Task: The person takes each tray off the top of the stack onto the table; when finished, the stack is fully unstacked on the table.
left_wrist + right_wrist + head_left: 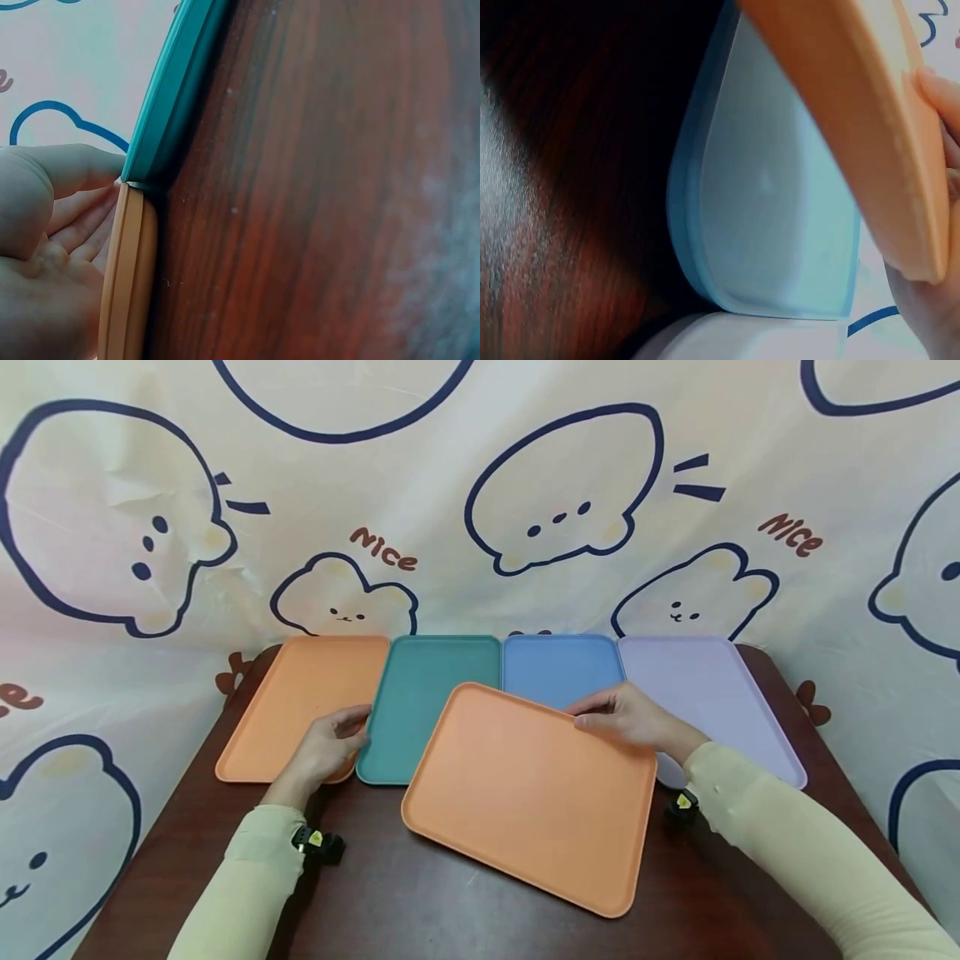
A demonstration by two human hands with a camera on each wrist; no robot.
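My right hand (626, 718) pinches the far long edge of an orange tray (532, 802), holding it tilted above the others. In the right wrist view, this raised tray (855, 112) hangs over a blue tray. My left hand (322, 747) hovers over a second orange tray (315, 693), its fingertips at the left edge of a teal tray (431, 710). The left wrist view has the left thumb (82, 169) against the teal tray's corner, fingers loosely extended. The blue tray (562, 664) is partly hidden by the raised one.
A lilac tray (705, 693) lies at the right end of the row, partly behind my right forearm. The dark wooden table (375, 893) carries all the trays. A patterned cloth (525, 593) hangs behind and around it.
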